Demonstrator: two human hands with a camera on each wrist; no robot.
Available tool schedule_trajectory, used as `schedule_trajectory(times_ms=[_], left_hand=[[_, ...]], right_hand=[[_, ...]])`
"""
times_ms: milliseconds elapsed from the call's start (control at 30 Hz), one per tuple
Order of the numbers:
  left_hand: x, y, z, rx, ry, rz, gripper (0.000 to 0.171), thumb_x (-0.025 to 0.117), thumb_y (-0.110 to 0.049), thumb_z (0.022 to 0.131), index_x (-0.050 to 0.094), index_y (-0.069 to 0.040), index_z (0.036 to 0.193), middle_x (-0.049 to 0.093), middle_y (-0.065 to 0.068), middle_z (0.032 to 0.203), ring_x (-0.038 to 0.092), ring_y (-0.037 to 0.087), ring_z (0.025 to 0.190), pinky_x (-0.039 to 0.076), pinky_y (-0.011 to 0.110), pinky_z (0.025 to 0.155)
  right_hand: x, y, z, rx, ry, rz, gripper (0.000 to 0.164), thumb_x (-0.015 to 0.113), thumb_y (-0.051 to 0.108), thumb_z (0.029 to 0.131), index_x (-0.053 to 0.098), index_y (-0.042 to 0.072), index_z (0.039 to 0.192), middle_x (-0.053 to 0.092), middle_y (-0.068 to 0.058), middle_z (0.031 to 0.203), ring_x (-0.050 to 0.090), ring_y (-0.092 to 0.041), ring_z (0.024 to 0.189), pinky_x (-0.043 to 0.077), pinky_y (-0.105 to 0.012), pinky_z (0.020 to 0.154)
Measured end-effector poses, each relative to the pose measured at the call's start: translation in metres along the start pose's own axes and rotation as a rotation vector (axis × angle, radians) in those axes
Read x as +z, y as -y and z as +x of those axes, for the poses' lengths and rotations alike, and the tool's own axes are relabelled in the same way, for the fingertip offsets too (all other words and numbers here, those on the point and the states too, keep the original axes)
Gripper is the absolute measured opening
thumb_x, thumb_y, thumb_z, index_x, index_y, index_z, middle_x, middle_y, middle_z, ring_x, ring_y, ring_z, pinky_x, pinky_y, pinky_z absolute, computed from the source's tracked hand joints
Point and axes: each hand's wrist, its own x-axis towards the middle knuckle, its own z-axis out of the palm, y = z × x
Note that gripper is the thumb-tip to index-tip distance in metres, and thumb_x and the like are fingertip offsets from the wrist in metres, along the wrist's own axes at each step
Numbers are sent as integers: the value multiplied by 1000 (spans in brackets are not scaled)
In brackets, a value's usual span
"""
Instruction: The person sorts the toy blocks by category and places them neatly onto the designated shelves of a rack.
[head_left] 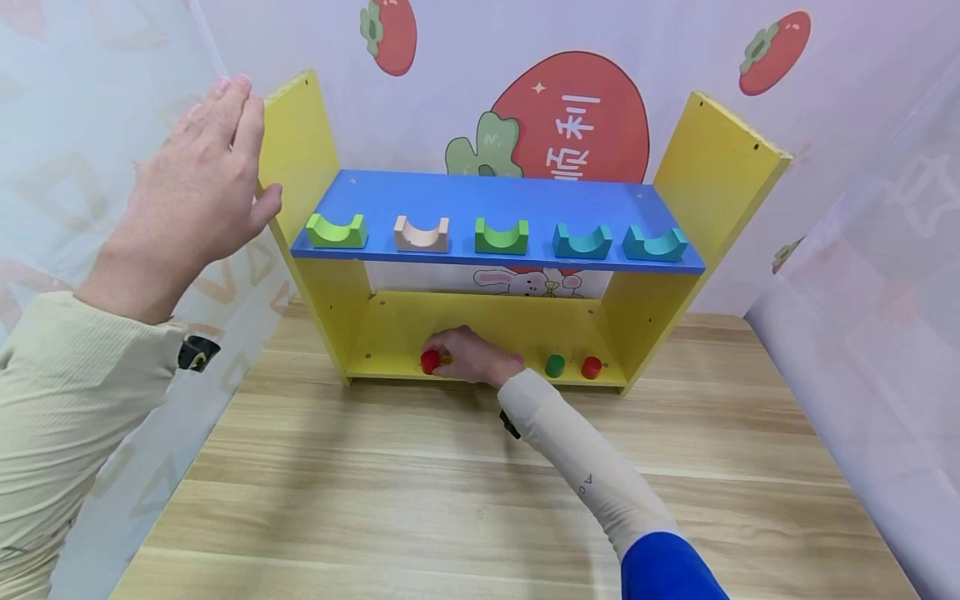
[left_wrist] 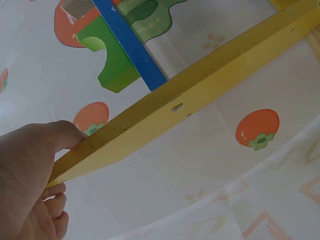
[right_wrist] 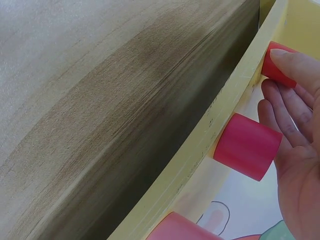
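Observation:
My left hand [head_left: 198,171] grips the upper part of the yellow left side panel [left_wrist: 150,112] of a small two-level shelf; its thumb is on one face, its fingers on the other. My right hand [head_left: 472,357] reaches to the lower yellow board and pinches a red cylinder block [right_wrist: 279,64] between thumb and fingers, near the board's front edge. Close by its fingers stands a second reddish cylinder [right_wrist: 247,146], mostly hidden by the hand in the head view. Beyond my right wrist are a partly covered pink cylinder [right_wrist: 182,230], a green cylinder [head_left: 555,366] and another red cylinder [head_left: 591,367].
Several arch-cut blocks line the front of the blue upper board [head_left: 487,192]: light green [head_left: 337,237], pale pink [head_left: 422,240], green [head_left: 501,242] and two teal ones [head_left: 582,247]. The yellow right panel [head_left: 712,167] bounds the shelf. Wood-grain table [head_left: 420,500] lies in front.

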Motion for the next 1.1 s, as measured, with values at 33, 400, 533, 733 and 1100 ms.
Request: schedule_trajectory(times_ms=[33,400,533,733,1100], left_hand=[[0,0,0,-1,3,2,86,62,-14,97,14,18,160,19,39,168,18,51,161,11,51,137],[0,4,-2,1,11,-11,86,62,-13,97,13,19,160,18,40,169,17,51,161,10,50,138],[1,5,-2,9,-3,-16,87,60,-14,96,11,18,161,17,40,169,17,51,161,10,51,138],[0,6,-1,-29,28,-14,92,57,-18,99,0,11,164,0,31,175,4,48,164,9,61,136],[10,0,-39,9,-121,-36,98,63,-24,94,4,7,166,3,27,177,7,46,165,19,70,130]], right_hand=[[0,0,0,2,0,-1,30,81,10,93,76,12,122,75,-1,116,65,-17,104,60,-28,99],[-5,2,0,-14,3,-29,33,81,11,93,75,10,125,76,-3,121,69,-19,110,60,-29,102],[-22,8,-10,33,3,-52,43,79,17,95,70,8,136,74,-8,134,70,-24,123,58,-37,111],[-50,13,-36,74,7,-84,50,74,25,100,63,7,145,69,-14,143,66,-31,131,54,-45,116],[-82,19,-101,94,-19,-215,59,72,34,101,56,11,153,66,-11,148,65,-30,134,57,-45,112]])
